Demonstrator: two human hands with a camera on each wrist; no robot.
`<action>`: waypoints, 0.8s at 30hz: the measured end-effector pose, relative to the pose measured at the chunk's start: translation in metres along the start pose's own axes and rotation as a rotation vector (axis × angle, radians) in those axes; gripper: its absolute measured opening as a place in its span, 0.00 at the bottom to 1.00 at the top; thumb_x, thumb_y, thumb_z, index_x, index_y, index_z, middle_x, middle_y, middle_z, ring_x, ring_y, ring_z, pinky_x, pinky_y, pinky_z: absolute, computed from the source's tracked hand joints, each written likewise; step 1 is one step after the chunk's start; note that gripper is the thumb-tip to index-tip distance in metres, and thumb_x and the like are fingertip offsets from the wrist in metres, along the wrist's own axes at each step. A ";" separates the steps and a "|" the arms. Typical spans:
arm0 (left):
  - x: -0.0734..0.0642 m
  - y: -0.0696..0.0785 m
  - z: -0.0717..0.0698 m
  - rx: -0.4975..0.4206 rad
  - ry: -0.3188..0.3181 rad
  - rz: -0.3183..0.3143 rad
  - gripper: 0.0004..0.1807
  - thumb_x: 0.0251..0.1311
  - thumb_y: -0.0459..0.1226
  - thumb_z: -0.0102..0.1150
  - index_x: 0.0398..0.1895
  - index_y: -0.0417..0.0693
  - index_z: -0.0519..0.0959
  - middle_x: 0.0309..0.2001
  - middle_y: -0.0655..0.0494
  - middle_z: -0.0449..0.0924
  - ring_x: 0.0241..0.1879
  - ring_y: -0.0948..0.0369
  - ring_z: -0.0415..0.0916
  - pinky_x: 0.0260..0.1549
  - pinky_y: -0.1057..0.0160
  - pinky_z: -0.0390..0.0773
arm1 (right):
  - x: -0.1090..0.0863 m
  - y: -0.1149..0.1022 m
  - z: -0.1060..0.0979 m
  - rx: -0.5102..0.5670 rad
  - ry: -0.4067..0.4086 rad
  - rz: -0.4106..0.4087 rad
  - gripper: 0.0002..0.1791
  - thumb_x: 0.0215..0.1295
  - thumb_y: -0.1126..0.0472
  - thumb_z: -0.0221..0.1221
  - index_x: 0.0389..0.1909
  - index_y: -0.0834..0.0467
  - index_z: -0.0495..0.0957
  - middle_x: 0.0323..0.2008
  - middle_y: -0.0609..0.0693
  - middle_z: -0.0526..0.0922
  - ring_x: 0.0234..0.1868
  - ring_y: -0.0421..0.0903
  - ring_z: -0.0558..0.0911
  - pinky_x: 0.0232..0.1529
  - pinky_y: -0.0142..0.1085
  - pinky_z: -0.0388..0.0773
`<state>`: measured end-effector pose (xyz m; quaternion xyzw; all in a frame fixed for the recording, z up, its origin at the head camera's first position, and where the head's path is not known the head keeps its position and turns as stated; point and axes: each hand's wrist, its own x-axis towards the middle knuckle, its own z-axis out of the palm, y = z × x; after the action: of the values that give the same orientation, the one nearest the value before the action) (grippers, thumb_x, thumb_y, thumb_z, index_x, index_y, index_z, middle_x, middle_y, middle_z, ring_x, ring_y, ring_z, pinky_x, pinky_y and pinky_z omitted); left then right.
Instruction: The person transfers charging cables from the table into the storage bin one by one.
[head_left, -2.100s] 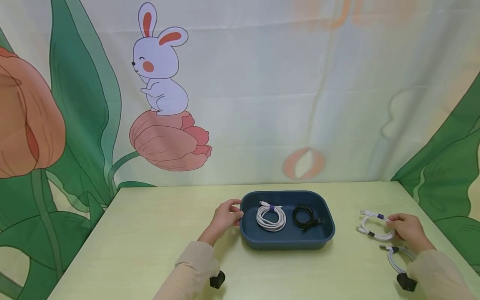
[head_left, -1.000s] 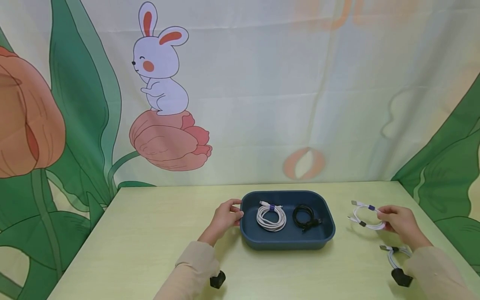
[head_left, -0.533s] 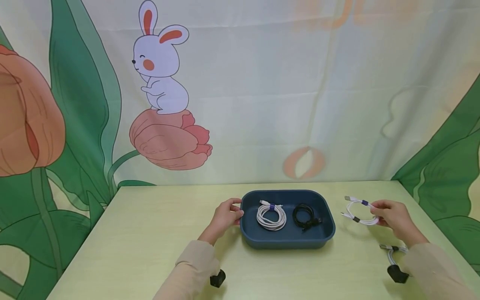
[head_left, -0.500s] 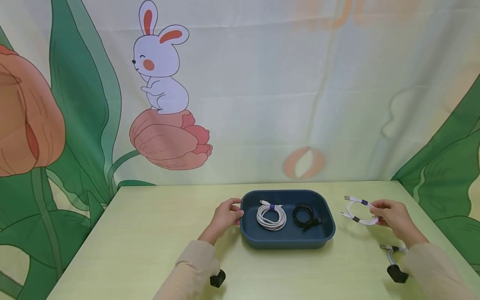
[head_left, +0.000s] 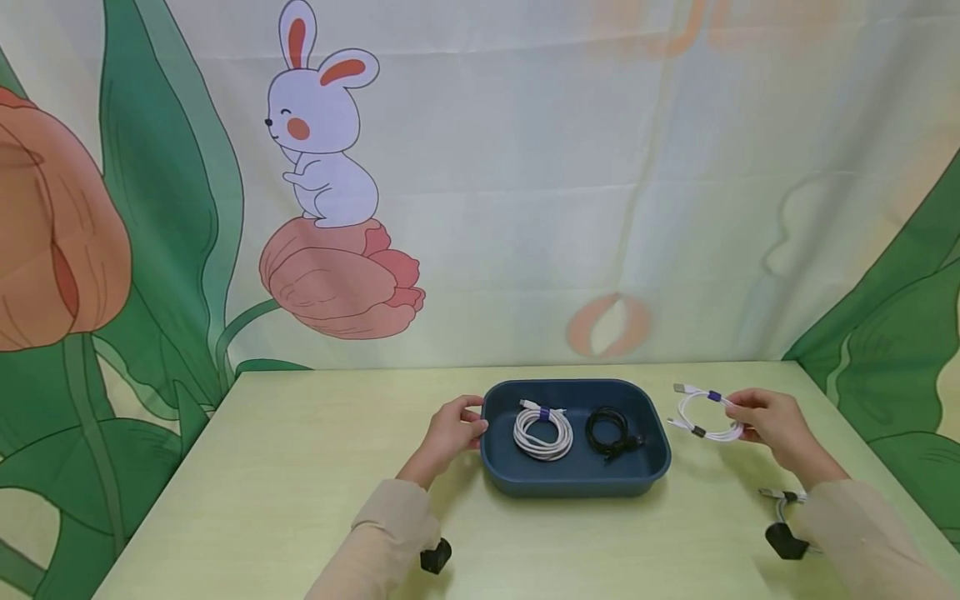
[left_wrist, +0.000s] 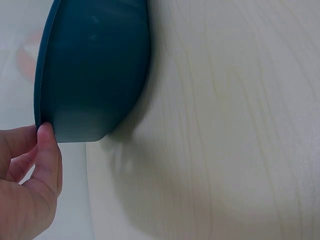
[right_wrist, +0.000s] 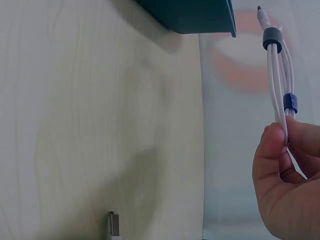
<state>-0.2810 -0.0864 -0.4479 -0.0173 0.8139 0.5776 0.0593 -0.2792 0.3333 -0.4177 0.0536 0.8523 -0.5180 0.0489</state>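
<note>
Coil tally, two in and two out: thick white cable (head_left: 544,453) and black cable (head_left: 617,448) lie inside blue bin (head_left: 573,486), left hand (head_left: 450,432) pinching its left rim; slim white cable (head_left: 724,436) aloft just right of it, pinched by right hand (head_left: 772,423); grey cable (head_left: 781,506), partly hidden, on table (head_left: 300,467).

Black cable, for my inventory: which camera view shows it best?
The head view: it looks down into the tray, where the black cable lies coiled in plain sight. Both wrist views catch only the tray's outside, not the cable.
</note>
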 end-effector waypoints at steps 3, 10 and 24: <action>0.000 0.000 0.000 0.000 0.002 0.001 0.20 0.54 0.26 0.53 0.52 0.39 0.70 0.36 0.43 0.72 0.19 0.64 0.70 0.23 0.66 0.79 | 0.000 -0.004 0.003 0.009 -0.005 -0.009 0.22 0.60 0.60 0.54 0.48 0.73 0.66 0.25 0.41 0.73 0.25 0.36 0.73 0.29 0.31 0.78; 0.000 0.000 0.000 0.008 0.001 -0.001 0.20 0.54 0.27 0.53 0.52 0.39 0.70 0.36 0.43 0.72 0.20 0.64 0.70 0.26 0.63 0.80 | -0.001 -0.009 0.008 0.017 -0.021 -0.028 0.20 0.61 0.63 0.52 0.49 0.74 0.65 0.26 0.42 0.73 0.25 0.36 0.73 0.29 0.30 0.78; 0.000 0.001 0.000 -0.002 0.004 0.000 0.20 0.54 0.26 0.53 0.52 0.39 0.70 0.35 0.44 0.72 0.19 0.64 0.70 0.25 0.63 0.80 | -0.007 -0.027 0.021 -0.002 -0.032 -0.047 0.20 0.61 0.62 0.53 0.49 0.72 0.65 0.28 0.45 0.72 0.26 0.38 0.73 0.30 0.30 0.78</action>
<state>-0.2806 -0.0859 -0.4470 -0.0184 0.8135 0.5783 0.0577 -0.2756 0.3023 -0.4029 0.0253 0.8529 -0.5190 0.0502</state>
